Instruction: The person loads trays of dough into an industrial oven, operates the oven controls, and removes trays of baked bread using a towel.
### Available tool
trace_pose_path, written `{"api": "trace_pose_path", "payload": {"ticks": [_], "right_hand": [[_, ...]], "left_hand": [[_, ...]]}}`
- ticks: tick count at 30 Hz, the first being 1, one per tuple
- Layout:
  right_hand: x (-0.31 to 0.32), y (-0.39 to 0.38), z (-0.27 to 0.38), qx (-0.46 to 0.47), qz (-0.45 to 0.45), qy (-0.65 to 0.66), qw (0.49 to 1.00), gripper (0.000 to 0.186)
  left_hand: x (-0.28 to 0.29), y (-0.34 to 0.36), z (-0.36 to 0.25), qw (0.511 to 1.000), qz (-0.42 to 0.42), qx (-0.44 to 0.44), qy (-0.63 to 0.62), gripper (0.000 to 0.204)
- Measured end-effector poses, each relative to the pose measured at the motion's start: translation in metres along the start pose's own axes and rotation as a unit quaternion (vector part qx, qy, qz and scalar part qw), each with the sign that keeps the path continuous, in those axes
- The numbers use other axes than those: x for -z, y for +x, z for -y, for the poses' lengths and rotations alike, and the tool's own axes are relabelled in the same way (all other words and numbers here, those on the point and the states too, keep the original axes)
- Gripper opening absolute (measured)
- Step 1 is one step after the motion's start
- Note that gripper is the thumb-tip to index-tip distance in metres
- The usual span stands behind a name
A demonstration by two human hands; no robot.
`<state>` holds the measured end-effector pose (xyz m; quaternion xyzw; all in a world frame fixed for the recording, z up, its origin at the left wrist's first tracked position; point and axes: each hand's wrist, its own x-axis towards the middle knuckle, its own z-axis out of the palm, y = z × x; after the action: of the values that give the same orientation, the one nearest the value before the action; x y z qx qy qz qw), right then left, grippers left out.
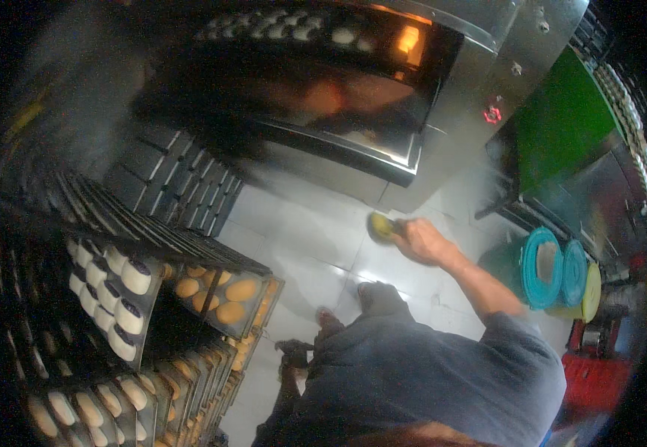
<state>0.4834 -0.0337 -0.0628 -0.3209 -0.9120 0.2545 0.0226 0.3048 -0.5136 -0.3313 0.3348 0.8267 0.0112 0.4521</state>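
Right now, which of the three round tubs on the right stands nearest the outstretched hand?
The round teal plastic tub is leftmost, closest to the right hand; the round blue tub and round yellow tub sit farther right.

Blur leaves the yellow-green thing (381,226) in the right hand (422,240) unidentifiable, a dark shape (294,349) is too murky to tell, and the lower edge cuts off the grey shirt (427,365).

We're peering down from the head, our fisheye wide and tilted, with the shirt (427,365) close below us, floor (323,257) beyond it, oven (338,100) ahead and rack (167,235) at left.
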Motion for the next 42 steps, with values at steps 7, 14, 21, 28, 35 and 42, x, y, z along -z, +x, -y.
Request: {"api": "trace_pose_path", "payload": {"ticks": [7, 14, 21, 28, 35, 42], "right_hand": [[-0.131, -0.173, -0.168, -0.299, 0.243, -0.023, 0.922, 0.034], [-0.114, -0.159, -0.158, -0.361, 0.430, -0.024, 0.827, 0.060], [-0.079, -0.094, -0.218, -0.366, 0.385, 0.035, 0.847, 0.064], [-0.085, -0.087, -0.266, -0.338, 0.372, 0.047, 0.863, 0.062], [-0.126, -0.128, -0.268, -0.390, 0.302, 0.108, 0.863, 0.054], [-0.115, -0.158, -0.211, -0.411, 0.310, 0.073, 0.854, 0.049]], "left_hand": [[0.094, 0.089, 0.000, 0.990, -0.087, 0.070, -0.081, 0.041], [0.113, 0.122, -0.045, 0.969, -0.121, 0.126, -0.175, 0.043], [0.088, 0.117, -0.101, 0.978, -0.055, 0.082, -0.184, 0.046], [0.107, 0.130, -0.121, 0.960, -0.051, 0.111, -0.252, 0.049], [0.153, 0.205, -0.123, 0.801, -0.100, 0.187, -0.560, 0.052], [0.269, 0.361, -0.258, 0.502, -0.077, -0.005, -0.862, 0.055]]}}
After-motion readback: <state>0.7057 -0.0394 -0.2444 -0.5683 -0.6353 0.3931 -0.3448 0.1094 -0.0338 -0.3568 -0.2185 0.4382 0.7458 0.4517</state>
